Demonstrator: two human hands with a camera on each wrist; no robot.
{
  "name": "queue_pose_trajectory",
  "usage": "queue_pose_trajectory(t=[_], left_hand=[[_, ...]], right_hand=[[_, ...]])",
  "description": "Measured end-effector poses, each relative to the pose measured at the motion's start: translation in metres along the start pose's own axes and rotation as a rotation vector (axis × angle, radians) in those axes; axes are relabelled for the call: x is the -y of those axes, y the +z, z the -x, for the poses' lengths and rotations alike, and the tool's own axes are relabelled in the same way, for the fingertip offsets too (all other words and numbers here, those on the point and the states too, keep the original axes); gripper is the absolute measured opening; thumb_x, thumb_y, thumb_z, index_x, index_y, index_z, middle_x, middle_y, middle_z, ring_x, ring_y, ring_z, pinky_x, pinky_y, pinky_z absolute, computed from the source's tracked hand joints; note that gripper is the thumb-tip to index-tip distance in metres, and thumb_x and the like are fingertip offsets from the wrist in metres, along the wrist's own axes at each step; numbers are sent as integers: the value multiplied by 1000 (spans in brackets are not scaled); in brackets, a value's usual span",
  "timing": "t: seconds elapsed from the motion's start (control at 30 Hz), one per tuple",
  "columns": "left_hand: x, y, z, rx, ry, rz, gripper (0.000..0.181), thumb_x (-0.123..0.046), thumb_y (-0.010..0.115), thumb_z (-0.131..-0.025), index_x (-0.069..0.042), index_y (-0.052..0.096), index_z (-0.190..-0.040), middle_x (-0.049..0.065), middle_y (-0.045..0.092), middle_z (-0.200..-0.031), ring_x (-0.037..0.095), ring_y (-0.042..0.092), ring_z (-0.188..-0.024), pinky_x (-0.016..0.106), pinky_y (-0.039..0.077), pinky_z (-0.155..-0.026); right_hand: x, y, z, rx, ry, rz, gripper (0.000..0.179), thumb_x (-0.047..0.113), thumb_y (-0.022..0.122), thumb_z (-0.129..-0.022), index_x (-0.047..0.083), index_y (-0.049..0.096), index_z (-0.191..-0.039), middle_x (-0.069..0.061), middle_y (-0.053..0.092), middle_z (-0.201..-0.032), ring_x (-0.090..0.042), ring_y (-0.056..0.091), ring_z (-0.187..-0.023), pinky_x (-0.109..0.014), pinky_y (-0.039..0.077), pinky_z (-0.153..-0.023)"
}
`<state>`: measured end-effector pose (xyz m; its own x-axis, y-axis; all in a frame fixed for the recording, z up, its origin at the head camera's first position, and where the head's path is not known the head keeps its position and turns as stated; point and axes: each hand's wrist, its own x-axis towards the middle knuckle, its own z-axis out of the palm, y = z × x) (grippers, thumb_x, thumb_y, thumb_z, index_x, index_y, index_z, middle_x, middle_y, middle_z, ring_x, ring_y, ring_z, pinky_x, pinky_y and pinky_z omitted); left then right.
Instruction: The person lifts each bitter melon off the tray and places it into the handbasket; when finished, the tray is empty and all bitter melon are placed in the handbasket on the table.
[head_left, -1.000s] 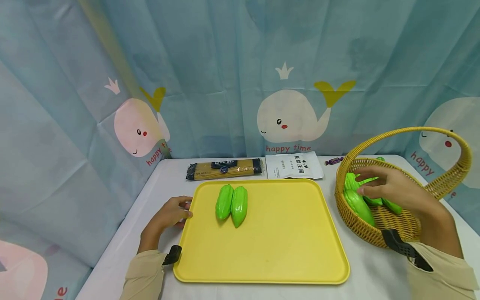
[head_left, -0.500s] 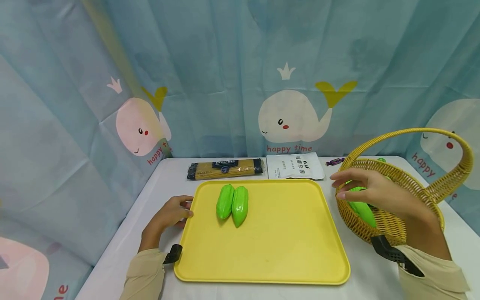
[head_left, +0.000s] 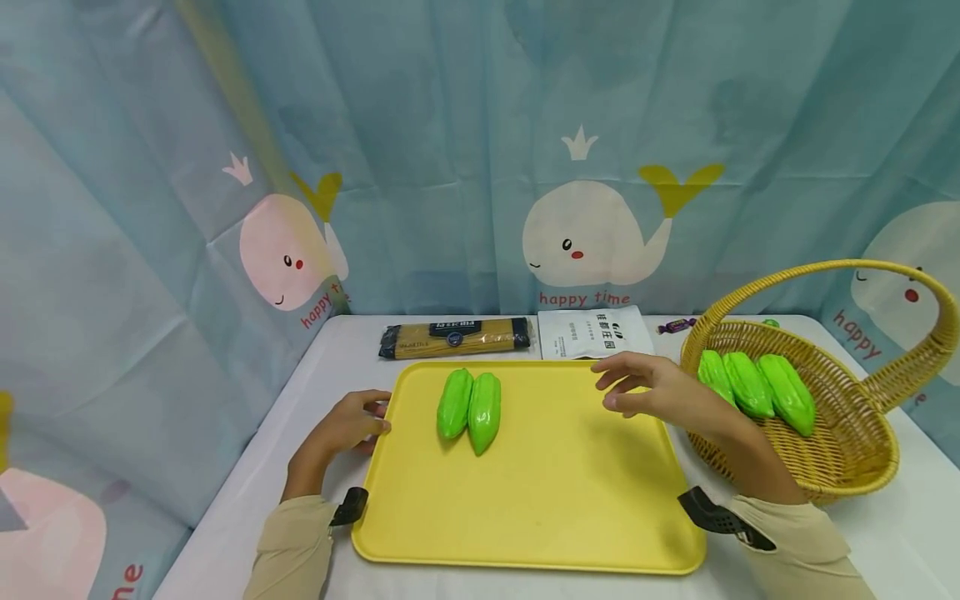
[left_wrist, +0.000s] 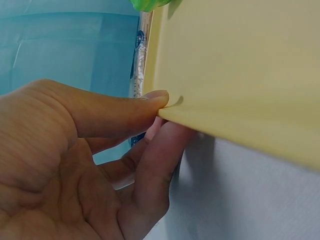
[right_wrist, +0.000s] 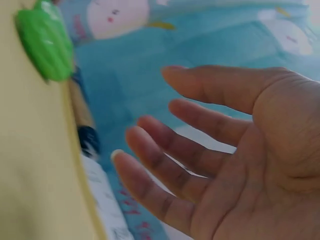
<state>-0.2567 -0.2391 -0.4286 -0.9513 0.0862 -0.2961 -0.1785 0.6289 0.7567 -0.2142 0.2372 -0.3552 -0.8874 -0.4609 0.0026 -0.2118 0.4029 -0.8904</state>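
My left hand (head_left: 347, 427) pinches the left rim of a yellow tray (head_left: 555, 500); in the left wrist view, its thumb (left_wrist: 135, 111) lies on top and its fingers underneath. Two bright green, ridged, elongated gourd-like pieces (head_left: 484, 412) lie side by side on the tray's upper left. Over the tray's right upper part hovers my right hand (head_left: 660, 393), with nothing in its relaxed, spread fingers (right_wrist: 150, 165). To the right stands a wicker basket (head_left: 855, 467) holding several matching green pieces (head_left: 786, 393), partly hidden behind its handle and my right hand.
Behind the tray lie a pack of dry noodles (head_left: 457, 337), a white printed pouch (head_left: 596, 333) and a purple-wrapped candy (head_left: 677, 326). The basket's tall handle (head_left: 825, 267) arches above it. A blue whale-print curtain (head_left: 450, 167) hangs behind the white table.
My right hand has moved left, out of the basket and over the tray, carrying nothing. The green pieces in the basket show more fully. My left hand stays at the tray's rim.
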Motion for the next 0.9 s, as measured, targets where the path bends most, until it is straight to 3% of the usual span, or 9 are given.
queue_pose_trajectory(t=[0.27,0.47,0.9], left_hand=[[2,1,1,-4,-18,-9,61,-6,71,-96,0,52,-153,19,61,-127,23,62,-90,34,58,-67],[3,2,1,-7,-14,-8,59,-6,71,-97,0,53,-153,19,61,-127,23,62,-91,34,59,-67],[3,1,-1,-9,18,18,60,-5,71,-95,1,53,-153,19,61,-126,22,62,-92,34,58,-66]], right_hand=[[-11,45,-27,45,27,-24,44,19,74,-100,4,63,-140,-26,60,-137,-32,65,-119,-41,62,-87],[-18,73,-53,92,57,6,51,22,72,-101,2,58,-146,-24,58,-144,-32,64,-121,-45,61,-89],[-21,115,-98,90,29,28,59,25,72,-102,9,51,-155,-26,54,-145,-39,66,-123,-44,60,-85]])
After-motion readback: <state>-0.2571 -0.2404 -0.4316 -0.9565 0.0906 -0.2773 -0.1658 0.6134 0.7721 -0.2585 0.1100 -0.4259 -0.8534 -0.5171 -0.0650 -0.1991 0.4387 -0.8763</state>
